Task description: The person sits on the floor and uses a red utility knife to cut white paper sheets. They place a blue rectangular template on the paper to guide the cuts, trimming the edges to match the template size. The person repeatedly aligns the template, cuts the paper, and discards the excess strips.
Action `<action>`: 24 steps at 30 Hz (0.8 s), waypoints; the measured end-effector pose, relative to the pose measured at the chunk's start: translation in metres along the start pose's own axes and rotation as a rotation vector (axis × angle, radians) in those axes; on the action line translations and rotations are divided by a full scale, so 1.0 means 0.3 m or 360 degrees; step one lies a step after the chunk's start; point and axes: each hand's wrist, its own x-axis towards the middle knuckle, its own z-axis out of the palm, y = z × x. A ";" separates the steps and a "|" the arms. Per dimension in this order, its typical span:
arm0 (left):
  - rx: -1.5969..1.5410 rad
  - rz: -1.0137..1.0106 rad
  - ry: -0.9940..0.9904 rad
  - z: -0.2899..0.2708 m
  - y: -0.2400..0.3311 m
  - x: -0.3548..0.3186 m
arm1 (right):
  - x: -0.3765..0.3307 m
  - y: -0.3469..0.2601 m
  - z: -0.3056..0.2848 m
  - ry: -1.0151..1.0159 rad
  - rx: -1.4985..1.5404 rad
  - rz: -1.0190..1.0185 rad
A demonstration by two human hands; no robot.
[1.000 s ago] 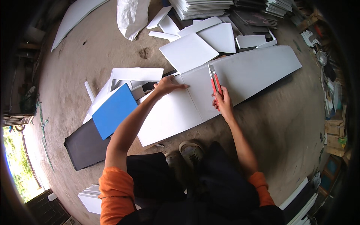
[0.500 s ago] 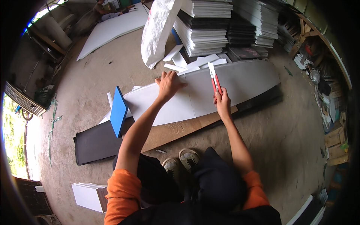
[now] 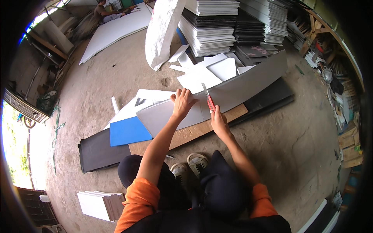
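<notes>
A long grey foam-like sheet (image 3: pixel 243 87) lies across in front of me, its far edge raised and a line running across its middle. My left hand (image 3: pixel 182 104) has its fingers curled over that far edge, near the line. In my right hand (image 3: pixel 220 123) is a red utility knife (image 3: pixel 211 102), its blade out and pointing up and away, close to the line. A brown board (image 3: pixel 229 117) lies under the near edge of the sheet. Beside the sheet's left end a blue board (image 3: pixel 130 132) rests flat.
Black sheets (image 3: pixel 105 149) lie beneath the boards. White offcuts (image 3: pixel 202 77) are scattered beyond, by a white sack (image 3: pixel 161 39) and tall stacks of sheets (image 3: pixel 211 35). A pile of white boards (image 3: pixel 95 206) stands at lower left. Another person (image 3: pixel 103 13) sits far left by a large white sheet (image 3: pixel 116 33).
The grey sheet's far edge has come up toward me, exposing white pieces behind. The blue board has gone from upright to flat. My right hand has brought the knife left and nearer.
</notes>
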 end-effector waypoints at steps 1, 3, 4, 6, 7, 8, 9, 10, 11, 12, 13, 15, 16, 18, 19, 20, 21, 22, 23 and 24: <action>0.0001 0.0021 0.0029 -0.003 -0.002 -0.004 | 0.000 -0.020 -0.002 0.0018 -0.0092 -0.0003; 0.0006 0.0062 0.0086 -0.011 -0.006 -0.014 | -0.006 -0.065 -0.014 -0.0018 -0.0241 0.0076; -0.0027 0.0049 0.0004 -0.015 -0.001 -0.015 | -0.015 -0.078 -0.019 -0.0035 -0.0322 0.0125; 0.0001 0.0093 0.0072 -0.018 0.021 -0.024 | -0.028 -0.061 -0.007 0.0017 -0.0390 0.0030; 0.0017 0.0114 0.0108 -0.022 0.031 -0.027 | -0.031 -0.062 -0.003 0.0044 -0.0422 -0.0021; 0.0006 0.0084 0.0080 -0.025 0.038 -0.031 | -0.037 -0.066 -0.001 0.0032 -0.0453 -0.0007; 0.0015 0.0073 0.0058 -0.027 0.038 -0.037 | -0.045 -0.069 -0.002 0.0020 -0.0484 0.0007; 0.0024 0.0060 0.0045 -0.029 0.036 -0.038 | -0.047 -0.081 -0.009 0.0010 -0.0519 0.0013; 0.0034 0.0047 0.0030 -0.031 0.034 -0.041 | -0.051 -0.093 -0.016 -0.0016 -0.0537 0.0023; 0.0036 0.0040 0.0024 -0.032 0.031 -0.047 | -0.055 -0.105 -0.021 -0.0042 -0.0555 0.0034; 0.0034 0.0039 0.0027 -0.035 0.034 -0.043 | -0.055 -0.113 -0.031 -0.0059 -0.0579 0.0042; 0.0028 0.0028 0.0031 -0.038 0.041 -0.043 | -0.057 -0.103 -0.035 -0.0070 -0.0602 0.0019; 0.0026 0.0021 0.0033 -0.040 0.045 -0.043 | -0.056 -0.104 -0.038 -0.0074 -0.0610 0.0007; 0.0033 0.0012 0.0030 -0.044 0.049 -0.042 | -0.058 -0.114 -0.045 -0.0113 -0.0662 0.0033; 0.0040 0.0010 0.0024 -0.045 0.050 -0.043 | -0.061 -0.119 -0.048 -0.0135 -0.0688 0.0049; 0.0047 0.0009 0.0018 -0.046 0.051 -0.042 | -0.064 -0.118 -0.045 -0.0134 -0.0691 0.0054; 0.0041 0.0016 0.0032 -0.047 0.052 -0.042 | -0.066 -0.115 -0.040 -0.0134 -0.0694 0.0059; 0.0039 0.0021 0.0040 -0.048 0.051 -0.047 | -0.070 -0.122 -0.036 -0.0139 -0.0692 0.0066; 0.0037 0.0027 0.0048 -0.048 0.051 -0.050 | -0.067 -0.130 -0.035 -0.0200 -0.0705 0.0120; 0.0042 0.0029 0.0053 -0.048 0.050 -0.050 | -0.057 -0.141 -0.038 -0.0261 -0.0718 0.0173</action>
